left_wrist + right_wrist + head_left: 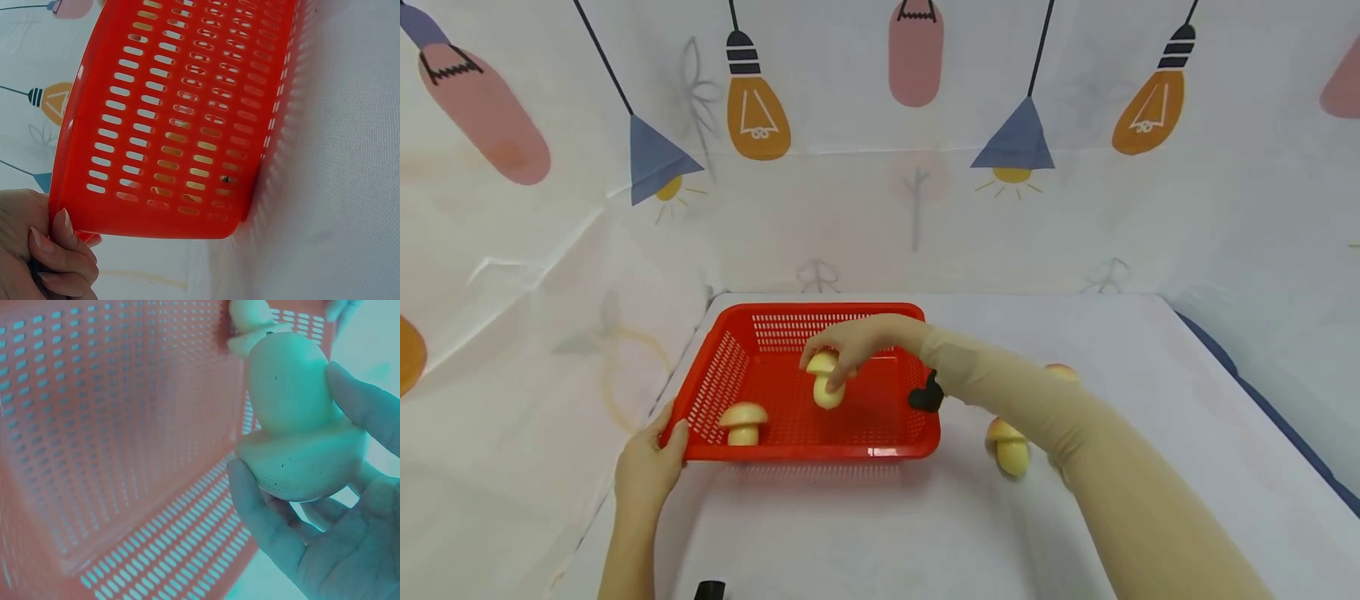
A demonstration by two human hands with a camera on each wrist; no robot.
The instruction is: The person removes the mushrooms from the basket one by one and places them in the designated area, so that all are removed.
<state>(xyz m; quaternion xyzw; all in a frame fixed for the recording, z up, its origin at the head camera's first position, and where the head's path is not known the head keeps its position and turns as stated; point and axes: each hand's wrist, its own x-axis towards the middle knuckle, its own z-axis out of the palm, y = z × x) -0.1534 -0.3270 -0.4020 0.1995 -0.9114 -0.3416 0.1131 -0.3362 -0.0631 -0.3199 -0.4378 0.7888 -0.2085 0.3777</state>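
A pale yellow toy mushroom point(828, 390) is pinched in my right hand point(857, 343), its cap up under the fingers, over the inside of a red plastic basket point(850, 452). In the right wrist view thumb and fingers wrap the cap and stem of this mushroom point(290, 387). My left hand point(651, 462) grips the basket's left front corner, with fingers curled over the rim, as the left wrist view shows at the hand point(56, 256). Another mushroom point(743, 423) stands upright inside the basket near its front left.
To the right of the basket, a mushroom point(1011, 447) lies on the white table point(865, 533). One more mushroom point(1063, 372) is partly hidden behind my right sleeve point(1037, 408). A small black object point(710, 590) shows at the front edge. A printed cloth hangs behind the table.
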